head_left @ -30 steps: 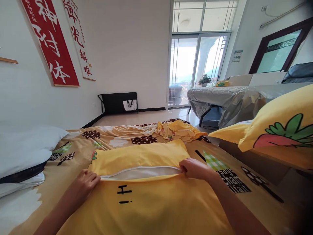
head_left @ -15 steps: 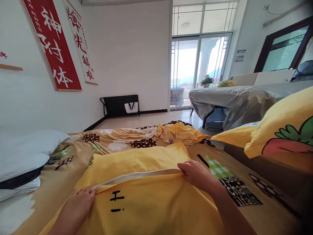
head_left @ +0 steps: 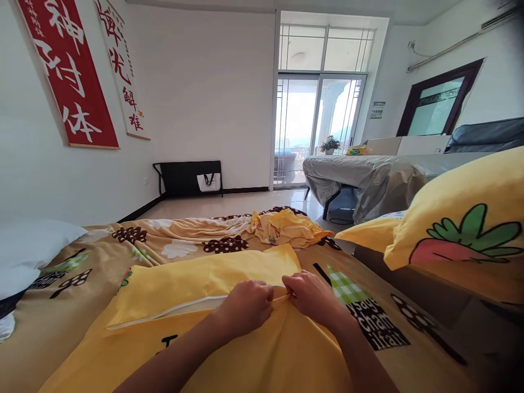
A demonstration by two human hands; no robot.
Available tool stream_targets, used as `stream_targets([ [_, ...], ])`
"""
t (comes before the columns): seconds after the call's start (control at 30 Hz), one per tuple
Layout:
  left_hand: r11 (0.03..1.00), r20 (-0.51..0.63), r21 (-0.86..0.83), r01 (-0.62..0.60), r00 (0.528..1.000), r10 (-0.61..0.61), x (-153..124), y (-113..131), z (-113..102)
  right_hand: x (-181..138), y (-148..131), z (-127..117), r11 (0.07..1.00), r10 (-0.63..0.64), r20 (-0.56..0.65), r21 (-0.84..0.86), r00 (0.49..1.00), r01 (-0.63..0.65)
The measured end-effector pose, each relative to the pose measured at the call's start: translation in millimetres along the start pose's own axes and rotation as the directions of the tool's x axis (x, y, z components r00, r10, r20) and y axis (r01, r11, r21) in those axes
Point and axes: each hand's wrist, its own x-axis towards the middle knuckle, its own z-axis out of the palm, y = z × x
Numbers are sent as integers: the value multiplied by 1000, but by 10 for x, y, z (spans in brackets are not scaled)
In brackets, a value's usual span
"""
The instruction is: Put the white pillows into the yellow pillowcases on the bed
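A yellow pillowcase (head_left: pixel 196 284) with a white pillow inside lies on the patterned bedspread (head_left: pixel 82 273) right before me. Its long opening shows a white strip (head_left: pixel 180 310) of the pillow. My left hand (head_left: pixel 245 307) and my right hand (head_left: pixel 313 297) meet at the right end of that opening, almost touching. Both have their fingers pinched on the yellow fabric edge there. Black letters (head_left: pixel 170 343) on the case peek out beside my left forearm.
A white pillow (head_left: pixel 28 248) lies at the left. A crumpled yellow cloth (head_left: pixel 286 228) sits at the bed's far end. Yellow cushions with a carrot print (head_left: pixel 462 229) rise at the right. Beyond stand a covered table (head_left: pixel 368 174), glass doors and a black rack (head_left: pixel 188 177).
My left hand slid from the left end of the opening across to the right end, beside my right hand. The view shifted slightly leftward and up.
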Motion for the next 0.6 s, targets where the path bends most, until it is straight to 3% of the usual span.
stream_targets([
  [0.1, 993, 12, 41, -115, 993, 114, -15, 101, 125, 28, 19, 31, 1000, -2, 5, 23, 1000, 2],
  [0.3, 946, 100, 278, -165, 985, 142, -50, 238, 200, 71, 46, 117, 995, -22, 18, 100, 1000, 20],
  [0.47, 976, 76, 217, 25, 996, -42, 88, 198, 124, 60, 107, 103, 987, 1, -7, 160, 1000, 0],
  [0.6, 990, 2, 109, 84, 996, -84, 222, 152, 96, 46, 164, 85, 980, -4, -21, 200, 1000, 9],
])
